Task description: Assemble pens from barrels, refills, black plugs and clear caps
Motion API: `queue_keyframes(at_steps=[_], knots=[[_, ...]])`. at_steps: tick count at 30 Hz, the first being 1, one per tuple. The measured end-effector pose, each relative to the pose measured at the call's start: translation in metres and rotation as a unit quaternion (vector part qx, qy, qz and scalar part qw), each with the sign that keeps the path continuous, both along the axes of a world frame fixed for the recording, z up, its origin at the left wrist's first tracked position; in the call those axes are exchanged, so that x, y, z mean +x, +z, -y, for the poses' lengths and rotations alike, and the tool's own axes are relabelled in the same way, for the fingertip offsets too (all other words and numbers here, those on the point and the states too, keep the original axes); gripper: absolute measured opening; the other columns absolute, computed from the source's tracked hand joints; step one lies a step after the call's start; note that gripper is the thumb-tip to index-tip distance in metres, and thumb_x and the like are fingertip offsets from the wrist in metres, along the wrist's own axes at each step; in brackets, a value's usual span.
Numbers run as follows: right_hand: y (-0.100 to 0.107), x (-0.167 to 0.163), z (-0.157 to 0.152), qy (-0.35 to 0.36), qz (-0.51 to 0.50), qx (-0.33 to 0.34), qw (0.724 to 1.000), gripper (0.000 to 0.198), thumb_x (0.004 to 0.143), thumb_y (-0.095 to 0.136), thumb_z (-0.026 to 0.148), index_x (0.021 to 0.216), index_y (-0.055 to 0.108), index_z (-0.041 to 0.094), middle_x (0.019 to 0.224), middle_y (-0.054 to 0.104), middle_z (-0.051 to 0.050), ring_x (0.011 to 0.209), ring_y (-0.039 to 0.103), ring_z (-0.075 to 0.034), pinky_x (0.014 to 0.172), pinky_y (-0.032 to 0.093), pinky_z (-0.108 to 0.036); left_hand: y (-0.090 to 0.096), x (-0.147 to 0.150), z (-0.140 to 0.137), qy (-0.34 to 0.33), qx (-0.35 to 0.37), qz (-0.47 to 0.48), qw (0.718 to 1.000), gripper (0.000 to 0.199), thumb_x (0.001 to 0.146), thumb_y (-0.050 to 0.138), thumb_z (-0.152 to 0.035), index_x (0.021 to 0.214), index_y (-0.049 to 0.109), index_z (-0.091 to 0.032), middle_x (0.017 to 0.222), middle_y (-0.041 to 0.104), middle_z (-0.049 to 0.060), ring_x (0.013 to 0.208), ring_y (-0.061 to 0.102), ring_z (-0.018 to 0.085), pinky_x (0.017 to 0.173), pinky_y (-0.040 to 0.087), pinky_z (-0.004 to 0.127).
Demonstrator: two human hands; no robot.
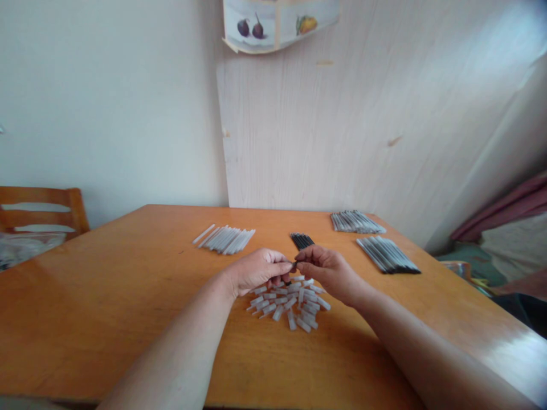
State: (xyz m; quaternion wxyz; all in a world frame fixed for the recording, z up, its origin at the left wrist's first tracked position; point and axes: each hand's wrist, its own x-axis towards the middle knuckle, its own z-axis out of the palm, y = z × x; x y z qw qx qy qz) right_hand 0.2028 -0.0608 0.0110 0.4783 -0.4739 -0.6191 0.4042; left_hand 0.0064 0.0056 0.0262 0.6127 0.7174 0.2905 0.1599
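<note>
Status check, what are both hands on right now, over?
Left hand and right hand pinch one small dark piece together. Loose pale caps heaped beneath. Nothing between hands.

Small dark item pinched between left hand (258,269) and right hand (325,267): too small to identify. Picture (277,23) at 12 o'clock cropped by top edge.

Orange-brown wooden table (106,296), glossy top. Laid on it: heap of short translucent caps (290,304) at centre, row of clear tubes (226,238) at 11 o'clock, small black bundle (301,240) at 12, two dark-tipped bundles (356,222) (387,254) at 1–2 o'clock.
</note>
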Motion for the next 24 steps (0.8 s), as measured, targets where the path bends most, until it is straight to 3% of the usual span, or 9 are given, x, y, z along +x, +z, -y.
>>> queue_keyframes(at_steps=[7, 18, 24], knots=[[-0.004, 0.005, -0.003, -0.010, 0.062, 0.028, 0.998, 0.017, 0.081, 0.061, 0.031, 0.091, 0.061, 0.017, 0.077, 0.061, -0.001, 0.065, 0.051, -0.011, 0.059, 0.041, -0.025, 0.002, 0.001, 0.002, 0.003, 0.028, -0.014, 1.000, 0.041, 0.079, 0.062, -0.051, 0.085, 0.065, -0.011, 0.079, 0.066, 0.007, 0.060, 0.052, 0.009, 0.054, 0.036, 0.022], [0.010, 0.005, 0.005, -0.015, 0.156, 0.029, 0.987, 0.020, 0.085, 0.056, 0.035, 0.083, 0.061, 0.016, 0.068, 0.057, 0.000, 0.061, 0.050, -0.011, 0.054, 0.037, -0.023, 0.008, 0.005, 0.009, 0.012, 0.109, -0.058, 0.992, 0.040, 0.081, 0.057, -0.051, 0.083, 0.066, -0.012, 0.073, 0.065, 0.004, 0.058, 0.051, 0.011, 0.053, 0.034, 0.024], [0.012, 0.007, 0.008, -0.016, 0.221, 0.062, 0.973, 0.027, 0.089, 0.051, 0.039, 0.074, 0.057, 0.017, 0.064, 0.053, 0.002, 0.058, 0.044, -0.010, 0.053, 0.034, -0.023, 0.006, 0.010, 0.011, 0.009, 0.142, -0.064, 0.988, 0.036, 0.081, 0.056, -0.048, 0.076, 0.062, -0.014, 0.063, 0.055, -0.001, 0.056, 0.045, 0.010, 0.053, 0.032, 0.023]])
